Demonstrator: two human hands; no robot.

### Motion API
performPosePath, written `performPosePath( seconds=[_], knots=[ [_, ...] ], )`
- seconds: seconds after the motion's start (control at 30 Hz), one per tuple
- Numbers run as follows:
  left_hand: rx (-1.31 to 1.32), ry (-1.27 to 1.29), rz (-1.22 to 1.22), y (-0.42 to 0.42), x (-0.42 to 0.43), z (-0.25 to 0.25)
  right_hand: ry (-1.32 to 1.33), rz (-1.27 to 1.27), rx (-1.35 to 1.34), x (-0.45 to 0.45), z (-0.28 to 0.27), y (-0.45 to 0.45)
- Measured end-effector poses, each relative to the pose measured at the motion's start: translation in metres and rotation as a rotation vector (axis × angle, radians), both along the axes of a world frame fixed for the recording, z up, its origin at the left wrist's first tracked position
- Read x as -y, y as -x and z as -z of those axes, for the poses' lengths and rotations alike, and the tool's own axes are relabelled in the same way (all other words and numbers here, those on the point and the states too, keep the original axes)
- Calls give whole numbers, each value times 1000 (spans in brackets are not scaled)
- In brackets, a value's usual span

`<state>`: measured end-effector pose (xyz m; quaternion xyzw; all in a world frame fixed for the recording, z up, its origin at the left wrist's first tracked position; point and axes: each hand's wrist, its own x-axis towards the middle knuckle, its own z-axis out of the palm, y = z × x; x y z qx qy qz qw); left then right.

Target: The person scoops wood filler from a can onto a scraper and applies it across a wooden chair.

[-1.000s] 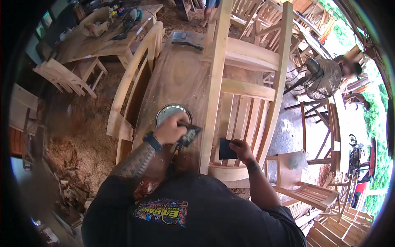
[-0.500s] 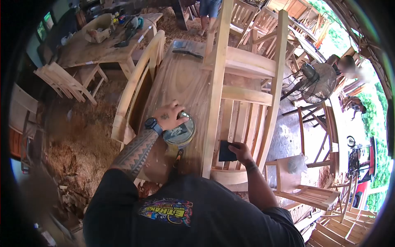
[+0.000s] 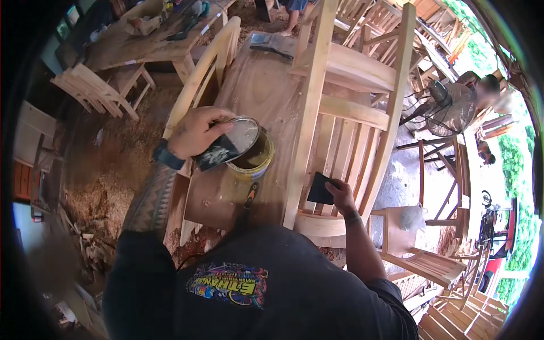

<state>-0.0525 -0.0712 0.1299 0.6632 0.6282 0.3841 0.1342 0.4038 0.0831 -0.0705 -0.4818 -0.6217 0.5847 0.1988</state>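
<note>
Part of the rim of the yellow tin (image 3: 259, 169) was hidden by the round lid (image 3: 245, 136), which was held tilted over the tin's left side; whether the two touched could not be told. The tin's contents were too dim to be made out. The left hand (image 3: 195, 133) was placed left of the tin, its grip closed on the lid together with a black card (image 3: 215, 156) marked in white, the lower fingers being hidden behind the card. Well right of the tin, a dark flat sheet (image 3: 321, 190) was pinched by its edge in the grip of the right hand (image 3: 343, 195), above the slats of a wooden chair frame (image 3: 310, 113). One post of this frame was cut off at the top of the view.

One tin and one lid were counted, with two dark flat pieces, one in each hand. Two tools were seen on the wooden bench (image 3: 263, 102): an orange-and-black handled one (image 3: 251, 195) just on the tin's near side, and a dark one (image 3: 272, 52) well beyond it.
</note>
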Motion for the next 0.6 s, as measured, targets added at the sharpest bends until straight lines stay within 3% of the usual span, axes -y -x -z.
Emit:
performPosePath(
  seconds=[0.13,0.23,0.33,0.5,0.6],
  knots=[
    [-158,248,67,4,50,-29,249,58,-145,2,-1,6],
    [-85,209,109,2,74,20,373,121,-126,24,-62,49],
    [-192,343,90,-15,88,46,247,-116,-152,13,-60,77],
    [-250,377,48,-22,96,110,6,-423,-57,-3,-110,150],
    [-184,311,81,-19,95,127,-35,-358,-153,-15,-106,190]
  ],
)
